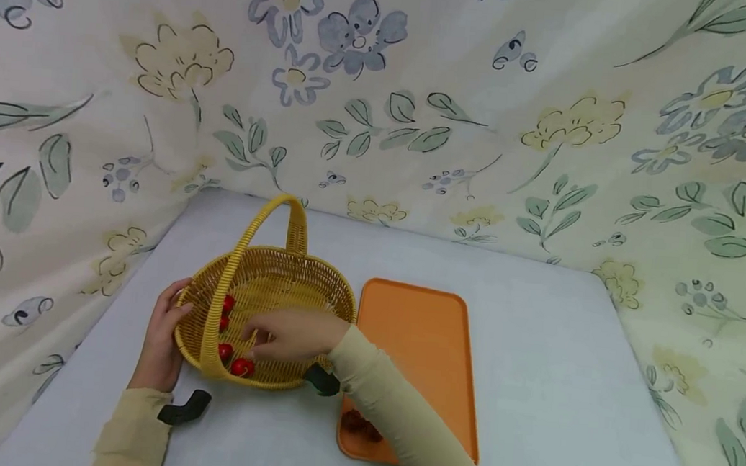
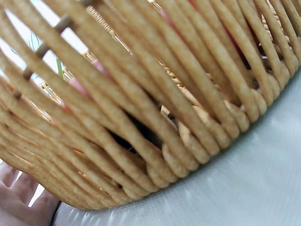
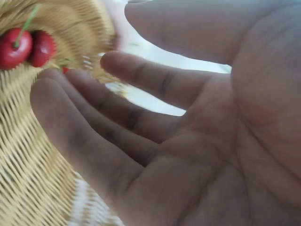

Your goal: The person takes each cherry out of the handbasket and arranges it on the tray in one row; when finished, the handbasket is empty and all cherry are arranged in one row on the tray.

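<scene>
A yellow wicker basket (image 1: 271,385) with a tall arched handle stands on the white table. My left hand (image 1: 163,330) holds its left side, thumb at the rim and fingers around the outside. In the left wrist view the basket's woven wall (image 2: 155,108) fills most of the picture, and part of that hand (image 2: 21,200) shows at the lower left. My right hand (image 1: 294,334) hovers over the inside of the basket, fingers loosely bent and palm bare (image 3: 188,155). Several red cherries (image 1: 242,367) lie in the basket's left part; two cherries (image 3: 15,48) show near the fingertips.
Right of the basket lies an orange tray (image 1: 418,337). Dark reddish-brown pieces (image 1: 361,425) sit at its near left corner, partly hidden by the right sleeve (image 1: 399,415). Floral cloth (image 1: 416,171) hangs behind and beside the white tabletop (image 1: 546,361).
</scene>
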Available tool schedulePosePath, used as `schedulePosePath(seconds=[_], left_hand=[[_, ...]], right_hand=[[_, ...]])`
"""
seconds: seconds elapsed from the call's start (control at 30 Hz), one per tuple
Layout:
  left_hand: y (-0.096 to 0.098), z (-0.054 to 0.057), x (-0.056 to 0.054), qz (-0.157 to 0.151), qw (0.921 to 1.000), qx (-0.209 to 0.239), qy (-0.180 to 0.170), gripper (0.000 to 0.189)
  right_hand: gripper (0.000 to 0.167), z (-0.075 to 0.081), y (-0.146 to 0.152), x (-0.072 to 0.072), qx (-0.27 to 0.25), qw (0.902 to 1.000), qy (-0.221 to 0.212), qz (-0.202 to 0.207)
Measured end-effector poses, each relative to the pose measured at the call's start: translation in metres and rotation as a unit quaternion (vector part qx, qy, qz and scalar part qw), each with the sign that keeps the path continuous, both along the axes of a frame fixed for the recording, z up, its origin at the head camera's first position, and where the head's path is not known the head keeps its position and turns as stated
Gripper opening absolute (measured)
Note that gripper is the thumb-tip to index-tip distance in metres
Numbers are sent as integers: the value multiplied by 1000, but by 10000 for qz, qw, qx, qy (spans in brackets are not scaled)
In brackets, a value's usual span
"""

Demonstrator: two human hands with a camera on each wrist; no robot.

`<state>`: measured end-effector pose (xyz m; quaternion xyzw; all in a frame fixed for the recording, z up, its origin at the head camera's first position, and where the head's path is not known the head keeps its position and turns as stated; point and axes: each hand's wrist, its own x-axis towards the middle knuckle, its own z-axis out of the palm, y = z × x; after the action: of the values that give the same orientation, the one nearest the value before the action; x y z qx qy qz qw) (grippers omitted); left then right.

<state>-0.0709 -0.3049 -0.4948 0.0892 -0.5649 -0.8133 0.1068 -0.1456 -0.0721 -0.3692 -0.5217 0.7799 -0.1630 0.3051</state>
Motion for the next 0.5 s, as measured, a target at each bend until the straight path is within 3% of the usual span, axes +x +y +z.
schedulePosePath(seconds=[0.27, 0.5], left_hand=[[2, 1, 1, 74, 9997, -151, -186, 43], [2, 2, 1, 70, 9996, -228, -123, 43]], right_hand=[[27, -30, -36, 6, 864, 9960, -1, 224], [27, -37, -39, 6, 1101, 9938, 91, 138]])
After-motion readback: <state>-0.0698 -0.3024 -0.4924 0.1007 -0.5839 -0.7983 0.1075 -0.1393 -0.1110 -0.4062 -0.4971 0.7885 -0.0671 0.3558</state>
